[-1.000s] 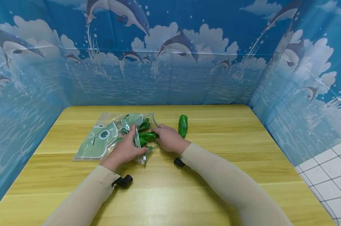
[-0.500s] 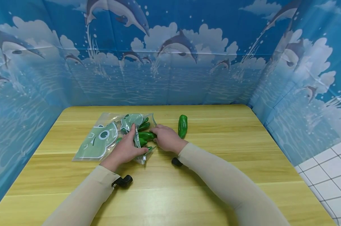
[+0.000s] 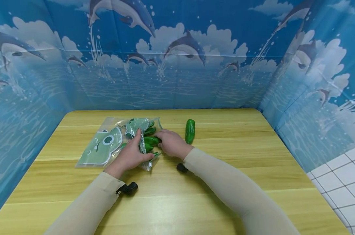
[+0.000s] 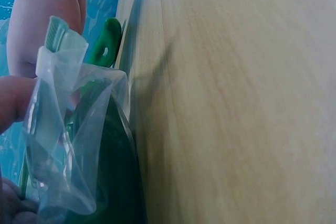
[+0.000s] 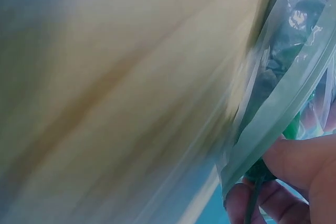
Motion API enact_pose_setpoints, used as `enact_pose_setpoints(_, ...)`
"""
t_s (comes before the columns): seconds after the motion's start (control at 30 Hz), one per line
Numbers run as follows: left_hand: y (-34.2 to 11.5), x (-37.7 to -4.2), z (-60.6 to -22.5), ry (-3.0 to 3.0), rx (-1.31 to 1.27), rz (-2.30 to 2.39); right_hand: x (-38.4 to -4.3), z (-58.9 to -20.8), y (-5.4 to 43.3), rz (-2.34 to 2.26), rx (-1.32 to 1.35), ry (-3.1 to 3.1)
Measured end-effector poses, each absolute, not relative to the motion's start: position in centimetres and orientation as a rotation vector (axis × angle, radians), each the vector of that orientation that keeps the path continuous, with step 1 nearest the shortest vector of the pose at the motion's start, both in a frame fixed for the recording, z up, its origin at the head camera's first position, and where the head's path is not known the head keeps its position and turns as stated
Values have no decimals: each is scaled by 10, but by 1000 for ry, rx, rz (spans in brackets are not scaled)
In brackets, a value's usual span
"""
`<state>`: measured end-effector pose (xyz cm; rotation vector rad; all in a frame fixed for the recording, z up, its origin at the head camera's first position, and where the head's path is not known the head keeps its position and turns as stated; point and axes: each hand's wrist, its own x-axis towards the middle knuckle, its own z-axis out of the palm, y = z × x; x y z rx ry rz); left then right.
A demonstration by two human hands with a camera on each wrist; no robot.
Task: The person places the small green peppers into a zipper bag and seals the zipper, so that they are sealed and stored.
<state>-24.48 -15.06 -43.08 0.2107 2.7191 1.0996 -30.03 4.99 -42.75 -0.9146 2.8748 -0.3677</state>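
Note:
A clear zip bag with a green cartoon face lies at the table's left, its mouth facing right. Several green peppers show inside it. My left hand holds the bag's upper layer near the mouth, thumb and forefinger spread apart. At the opening, my right hand pinches the stem end of a green pepper that lies partly in the bag. The right wrist view shows that stem end between thumb and fingers, beside the zip strip. Another green pepper lies loose, right of the bag.
The wooden table carries all of this. A blue dolphin-print curtain hangs along its back and sides. White floor tiles show at the right. A black wrist camera sits on the left wrist.
My right hand has moved slightly left, and the pepper it pinches has slid a little further into the bag. The left hand and the loose pepper stay where they were.

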Motion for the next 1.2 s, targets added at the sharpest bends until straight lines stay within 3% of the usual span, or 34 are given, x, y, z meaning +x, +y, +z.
enact_pose_setpoints(1.2,-154,-247,-432,2697,227,1134,-307,-430,47,-522,-870,2836)
